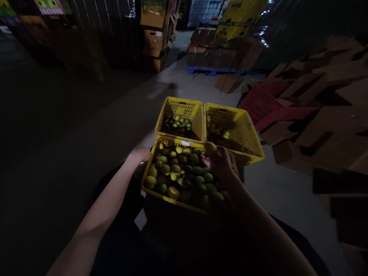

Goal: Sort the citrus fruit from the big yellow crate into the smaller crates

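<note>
The front yellow crate (172, 199) is filled with green and yellow lemons (175, 168). My right hand (220, 163) is over its far right part, with fingers closed around a yellowish lemon (211, 148). At the crate's left rim is my left hand (140, 154), its fingers curled against the edge and partly hidden. Two more yellow crates stand just beyond. The far left crate (184, 102) holds several small green and yellow lemons (178, 122) at its bottom. A few lemons (225, 134) lie in the far right crate (244, 130), mostly in shadow.
Cardboard boxes (324, 126) are heaped on the right, with a red crate (263, 105) among them. Farther back, wrapped goods (218, 57) sit on a blue pallet (212, 71). A loose carton (228, 82) lies before it. Stacked boxes (153, 42) stand behind on the left.
</note>
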Demonstrator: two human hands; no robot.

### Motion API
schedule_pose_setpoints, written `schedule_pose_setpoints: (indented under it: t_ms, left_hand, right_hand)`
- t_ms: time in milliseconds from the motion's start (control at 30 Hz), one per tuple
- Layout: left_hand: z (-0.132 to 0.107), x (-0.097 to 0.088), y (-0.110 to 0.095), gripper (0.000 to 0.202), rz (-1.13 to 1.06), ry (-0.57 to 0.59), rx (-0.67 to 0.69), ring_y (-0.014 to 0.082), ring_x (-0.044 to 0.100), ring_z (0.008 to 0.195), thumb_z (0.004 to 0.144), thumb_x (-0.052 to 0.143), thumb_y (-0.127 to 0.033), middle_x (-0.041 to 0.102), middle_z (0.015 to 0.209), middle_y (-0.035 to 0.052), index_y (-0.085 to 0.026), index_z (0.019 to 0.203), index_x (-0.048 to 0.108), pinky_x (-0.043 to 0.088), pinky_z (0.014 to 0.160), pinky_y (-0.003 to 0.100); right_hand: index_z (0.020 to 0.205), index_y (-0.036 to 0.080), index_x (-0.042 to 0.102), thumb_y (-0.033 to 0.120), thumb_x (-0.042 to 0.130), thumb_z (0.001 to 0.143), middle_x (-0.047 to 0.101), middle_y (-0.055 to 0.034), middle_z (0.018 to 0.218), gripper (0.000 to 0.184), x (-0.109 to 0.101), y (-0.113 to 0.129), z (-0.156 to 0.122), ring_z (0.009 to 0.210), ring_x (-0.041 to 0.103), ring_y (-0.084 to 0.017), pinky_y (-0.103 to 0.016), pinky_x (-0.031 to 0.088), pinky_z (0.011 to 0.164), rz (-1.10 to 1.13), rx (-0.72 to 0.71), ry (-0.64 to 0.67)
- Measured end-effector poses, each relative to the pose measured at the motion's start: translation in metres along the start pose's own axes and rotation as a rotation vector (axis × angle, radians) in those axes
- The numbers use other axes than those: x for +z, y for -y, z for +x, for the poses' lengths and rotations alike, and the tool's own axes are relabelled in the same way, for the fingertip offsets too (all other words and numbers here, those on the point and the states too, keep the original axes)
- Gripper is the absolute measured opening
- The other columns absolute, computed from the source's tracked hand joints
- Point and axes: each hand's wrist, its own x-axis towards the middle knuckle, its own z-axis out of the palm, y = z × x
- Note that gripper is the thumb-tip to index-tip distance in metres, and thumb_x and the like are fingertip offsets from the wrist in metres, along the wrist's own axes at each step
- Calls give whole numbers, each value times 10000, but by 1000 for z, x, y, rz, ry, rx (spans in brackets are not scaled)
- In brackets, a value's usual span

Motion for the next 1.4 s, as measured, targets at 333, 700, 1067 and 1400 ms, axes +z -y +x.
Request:
schedule_pose_setpoints:
  t_ms: [333, 700, 1067, 1400]
  left_hand:
    - [44, 69, -18, 180, -145, -45, -28, 250, 635, 1026, 804, 632, -271, 688, 952, 116, -108, 880, 635, 469, 929, 382]
    - [68, 109, -27, 361, 69, -135, -207, 391, 551, 1203, 829, 592, -368, 585, 1223, 292, -59, 1015, 586, 434, 964, 397]
    - [82, 118, -8, 472, 89, -144, -164, 323, 590, 1177, 820, 629, -423, 630, 1220, 239, -115, 1163, 531, 446, 916, 354]
    - [71, 127, -22, 461, -88, -250, -101, 257, 590, 1156, 797, 666, -334, 647, 1222, 152, -169, 1204, 526, 439, 911, 307]
  right_hand:
    - [818, 208, 618, 428, 518, 821, 654, -55, 677, 241, 4, 13, -95, 540, 555, -146, -243, 481, 487, 249, 235, 178]
    - [845, 175, 609, 368, 533, 823, 677, -86, 646, 209, -27, 33, -116, 589, 653, -180, -263, 562, 555, 443, 299, 177]
    - [820, 157, 646, 301, 531, 819, 694, -69, 642, 185, -47, 37, -136, 602, 679, -177, -243, 557, 535, 556, 231, 45]
    - [808, 166, 636, 316, 580, 786, 686, -74, 643, 162, -53, 20, -129, 590, 674, -195, -275, 564, 537, 466, 225, 156]
